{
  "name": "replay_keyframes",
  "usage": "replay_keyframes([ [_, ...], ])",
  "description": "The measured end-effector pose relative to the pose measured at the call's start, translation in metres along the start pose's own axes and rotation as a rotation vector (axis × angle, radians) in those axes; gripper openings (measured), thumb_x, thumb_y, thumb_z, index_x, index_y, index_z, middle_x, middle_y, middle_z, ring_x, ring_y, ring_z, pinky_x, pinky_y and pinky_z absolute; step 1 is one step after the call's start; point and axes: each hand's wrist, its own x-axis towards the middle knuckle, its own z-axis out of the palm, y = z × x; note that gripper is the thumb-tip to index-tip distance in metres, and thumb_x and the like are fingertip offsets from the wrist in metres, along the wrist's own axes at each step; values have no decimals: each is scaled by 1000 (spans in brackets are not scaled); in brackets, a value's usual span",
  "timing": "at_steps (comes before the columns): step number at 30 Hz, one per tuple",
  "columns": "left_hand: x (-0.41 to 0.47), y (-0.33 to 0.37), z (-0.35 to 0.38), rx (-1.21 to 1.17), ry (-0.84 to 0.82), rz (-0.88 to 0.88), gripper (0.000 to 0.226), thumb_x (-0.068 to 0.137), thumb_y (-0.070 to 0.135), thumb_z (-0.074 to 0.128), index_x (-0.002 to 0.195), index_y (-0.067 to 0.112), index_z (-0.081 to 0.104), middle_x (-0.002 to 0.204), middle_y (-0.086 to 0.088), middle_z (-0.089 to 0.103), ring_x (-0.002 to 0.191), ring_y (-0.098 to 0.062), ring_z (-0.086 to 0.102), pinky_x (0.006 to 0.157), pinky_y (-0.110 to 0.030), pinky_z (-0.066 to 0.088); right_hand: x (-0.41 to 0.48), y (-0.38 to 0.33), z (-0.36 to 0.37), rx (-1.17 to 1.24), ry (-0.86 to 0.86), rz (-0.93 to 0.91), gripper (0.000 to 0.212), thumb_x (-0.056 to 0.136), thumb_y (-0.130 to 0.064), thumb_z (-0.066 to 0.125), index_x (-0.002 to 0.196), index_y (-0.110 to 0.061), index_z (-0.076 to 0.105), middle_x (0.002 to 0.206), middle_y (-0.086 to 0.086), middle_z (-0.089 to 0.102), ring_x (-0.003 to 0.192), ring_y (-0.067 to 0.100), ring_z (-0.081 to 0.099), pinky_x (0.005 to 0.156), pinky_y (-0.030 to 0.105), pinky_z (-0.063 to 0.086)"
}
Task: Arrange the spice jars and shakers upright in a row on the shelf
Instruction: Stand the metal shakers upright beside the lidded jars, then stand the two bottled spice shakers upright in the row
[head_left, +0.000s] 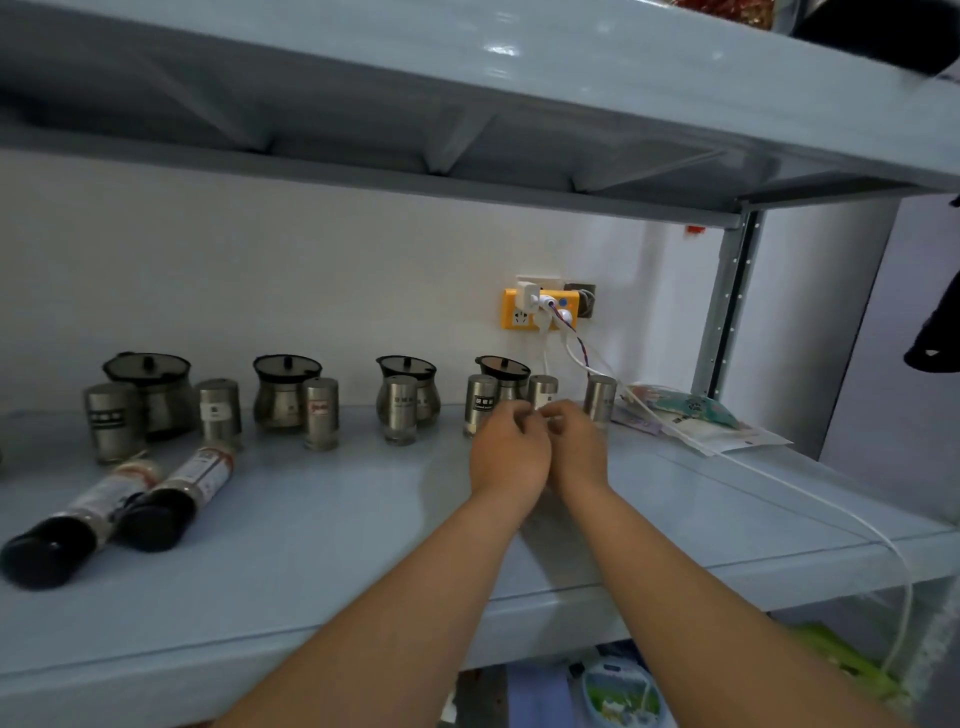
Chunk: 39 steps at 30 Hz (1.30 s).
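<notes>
Two bare forearms reach in from the front edge of the pale blue shelf (311, 571), a little right of its middle. The left hand (506, 452) and the right hand (576, 447) sit side by side, knuckles up, touching or almost touching at the fingertips. Both have their fingers curled inward, but they are blurred and I cannot tell whether either one grips anything.

Toward the left end of the shelf, near the front, two long bottles (119, 514) with black caps lie on their sides, close together, caps pointing at the front left corner.

Further back, a loose row of steel shakers stands upright. From the left: a shaker (111, 421), then another (219, 410), a third (321, 413), a fourth (400, 408), a fifth (480, 402) just behind the left hand, a sixth (543, 389) partly hidden by the fingers, and a seventh (601, 397) to the right of the right hand.

Behind them, near the back edge, four rounded jars with dark lids stand upright: one (150, 384) at the left, the next (284, 387), another (410, 384), and the last (503, 376) behind the hands.

At the right end of the shelf lies a flat packet (696, 415). On the wall behind, a yellow socket (537, 309) holds plugs, and a white cable (831, 504) runs across the shelf and over its front right edge.
</notes>
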Motion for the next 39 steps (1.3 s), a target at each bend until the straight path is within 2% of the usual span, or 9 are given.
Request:
replay_keyframes([
  [6, 2, -4, -64, 43, 82, 56, 31, 93, 18, 44, 121, 14, 58, 123, -8, 60, 112, -23, 57, 93, -29, 45, -25, -46, 34, 21, -63, -96, 20, 90, -14, 51, 106, -8, 62, 102, 9, 67, 95, 23, 61, 63, 26, 41],
  [13, 4, -17, -147, 155, 198, 96, 30, 93, 16, 44, 119, 12, 58, 121, -9, 60, 113, -24, 56, 90, -27, 43, -59, -98, 84, 95, -167, -147, 20, 89, -19, 53, 107, -15, 61, 106, 7, 66, 99, 23, 61, 78, 30, 46],
  [18, 4, -25, -206, 218, 248, 136, 30, 91, 14, 45, 118, 13, 60, 119, -4, 62, 113, -20, 56, 92, -25, 43, -83, -125, 122, 133, -291, -195, 23, 89, -23, 54, 110, -18, 59, 107, 4, 67, 99, 21, 62, 73, 27, 45],
  [24, 6, -38, -270, 277, 356, 60, 30, 93, 16, 44, 120, 11, 59, 120, -8, 62, 112, -23, 55, 81, -20, 35, -104, -155, 159, 212, -454, -226, 32, 87, -33, 60, 116, -20, 60, 106, -4, 64, 98, 13, 59, 84, 27, 46],
  [26, 8, -44, -287, 304, 350, 12, 31, 93, 16, 42, 118, 10, 60, 121, -9, 62, 109, -23, 55, 81, -21, 35, -108, -163, 169, 230, -515, -244, 35, 84, -33, 64, 117, -22, 60, 111, -4, 64, 104, 13, 59, 89, 30, 48],
  [30, 17, -56, -314, 250, 275, -41, 29, 91, 14, 43, 109, 8, 65, 114, -14, 64, 107, -29, 58, 95, -40, 47, -112, -171, 181, 222, -727, -358, 35, 80, -28, 70, 114, -28, 59, 95, -23, 58, 93, -4, 56, 78, 12, 41],
  [32, 18, -62, -321, 236, 214, -27, 28, 91, 10, 42, 105, 7, 66, 108, -12, 65, 100, -25, 59, 92, -35, 48, -109, -173, 184, 195, -791, -388, 38, 78, -28, 73, 113, -32, 59, 93, -29, 55, 89, -13, 53, 77, 7, 41],
  [35, 19, -73, -326, 172, 154, -22, 31, 93, 7, 39, 110, 7, 65, 107, -9, 64, 95, -19, 59, 77, -24, 47, -103, -173, 188, 94, -904, -412, 58, 72, -37, 78, 124, -35, 52, 108, -22, 58, 106, -1, 55, 93, 18, 42],
  [39, 22, -95, -331, 48, 172, -30, 29, 95, 10, 38, 106, 8, 65, 103, -10, 68, 93, -20, 64, 83, -27, 53, -97, -169, 193, 53, -1024, -434, 78, 68, -45, 80, 136, -37, 41, 125, -21, 50, 119, 0, 47, 96, 18, 37],
])
